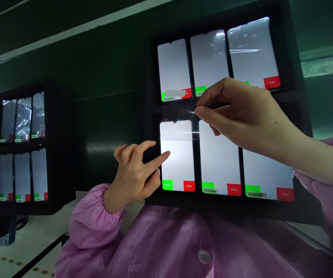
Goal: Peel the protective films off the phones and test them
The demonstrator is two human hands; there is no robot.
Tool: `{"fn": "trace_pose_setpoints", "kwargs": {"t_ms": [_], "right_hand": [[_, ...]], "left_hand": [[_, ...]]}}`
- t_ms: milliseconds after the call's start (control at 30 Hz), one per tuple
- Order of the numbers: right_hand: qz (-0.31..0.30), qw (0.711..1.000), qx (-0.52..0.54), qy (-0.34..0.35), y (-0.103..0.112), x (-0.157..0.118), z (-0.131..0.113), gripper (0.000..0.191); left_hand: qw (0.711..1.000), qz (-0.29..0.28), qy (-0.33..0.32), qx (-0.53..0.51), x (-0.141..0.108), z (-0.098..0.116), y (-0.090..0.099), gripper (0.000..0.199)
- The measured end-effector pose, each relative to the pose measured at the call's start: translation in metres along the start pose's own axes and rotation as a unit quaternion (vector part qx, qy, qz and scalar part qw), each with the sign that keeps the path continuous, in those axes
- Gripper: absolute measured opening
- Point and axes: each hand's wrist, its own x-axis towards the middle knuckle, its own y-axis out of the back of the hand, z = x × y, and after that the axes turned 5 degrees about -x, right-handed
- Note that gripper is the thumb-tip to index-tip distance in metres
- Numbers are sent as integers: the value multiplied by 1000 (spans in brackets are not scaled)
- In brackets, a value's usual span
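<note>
A black tray (169, 199) holds two rows of lit phone screens showing green and red boxes. My right hand (235, 112) pinches the edge of a clear film (178, 112) between thumb and index finger. The film spans the gap between the rows, over the top of the bright lower-left screen (178, 166). My left hand (139, 172) has its fingers apart, the index finger pointing over that screen's left part; whether it touches is unclear. The upper-left screen (174, 69) has a whitish strip over its lower end. My right hand partly covers the lower middle and right screens.
Another black tray (50, 154) with similar screens stands at the left on the dark green surface (108, 116). A pale ledge runs along the back. Below at the left are the floor and a black bar (40, 258).
</note>
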Motion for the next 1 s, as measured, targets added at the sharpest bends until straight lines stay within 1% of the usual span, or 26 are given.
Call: {"fn": "trace_pose_setpoints", "kwargs": {"t_ms": [67, 167, 233, 300, 333, 367, 433, 467, 500, 533, 567, 600, 667, 700, 733, 767, 800, 867, 900, 933, 1000], "right_hand": [[8, 1000, -21, 16, -2, -3, -1, 16], [3, 999, -20, 31, -4, -8, 0, 19], [-6, 999, -9, 35, -6, -11, 1, 24], [-10, 999, -4, 33, -7, -17, -1, 27], [-27, 999, -11, 29, -6, -22, -2, 27], [-59, 998, -26, 25, -5, -28, -5, 25], [-171, 982, -75, 30, -1, -46, -12, 33], [-229, 967, -103, 45, 1, -57, -15, 38], [-263, 953, -131, 69, 4, -70, -17, 41], [-265, 946, -157, 104, 5, -84, -18, 42], [-235, 943, -186, 143, 6, -98, -18, 42], [-189, 939, -223, 181, 7, -112, -16, 43], [-110, 912, -322, 228, 4, -136, -10, 47], [-89, 894, -371, 237, 2, -146, -7, 50], [-76, 877, -411, 236, 1, -156, -4, 52], [-61, 868, -436, 231, 1, -166, -1, 53], [-34, 868, -442, 223, 1, -176, 2, 51], [40, 879, -438, 187, 6, -196, 5, 45], [69, 879, -444, 162, 10, -205, 8, 42], [82, 876, -454, 140, 15, -213, 10, 39], [92, 877, -457, 115, 27, -221, 19, 33]], "left_hand": [[1000, -13, -6, -22, -7, 2, -1, 42], [996, -33, -5, -77, -20, 4, 4, 41], [993, -27, 5, -111, -29, 5, 9, 41], [991, -2, 29, -133, -36, 7, 11, 40], [989, 13, 45, -142, -39, 7, 12, 40], [986, 27, 62, -152, -41, 8, 12, 39], [980, 49, 84, -174, -47, 11, 12, 38], [978, 51, 85, -183, -50, 13, 12, 38], [978, 49, 79, -188, -54, 15, 11, 39], [979, 43, 68, -187, -58, 17, 11, 41], [981, 33, 54, -181, -63, 20, 10, 43], [984, 21, 38, -174, -68, 23, 9, 47], [987, 0, 12, -159, -77, 28, 5, 55], [989, -4, 5, -148, -80, 31, 2, 59], [991, -8, 3, -131, -83, 34, -1, 62], [994, -15, 6, -110, -85, 37, -4, 64], [996, -21, 10, -88, -86, 39, -6, 65], [998, -25, 15, -63, -88, 41, -6, 67], [997, -18, 23, -67, -89, 40, -5, 68], [996, 0, 41, -80, -89, 36, -4, 68], [985, 53, 103, -128, -83, 23, -4, 62]]}}
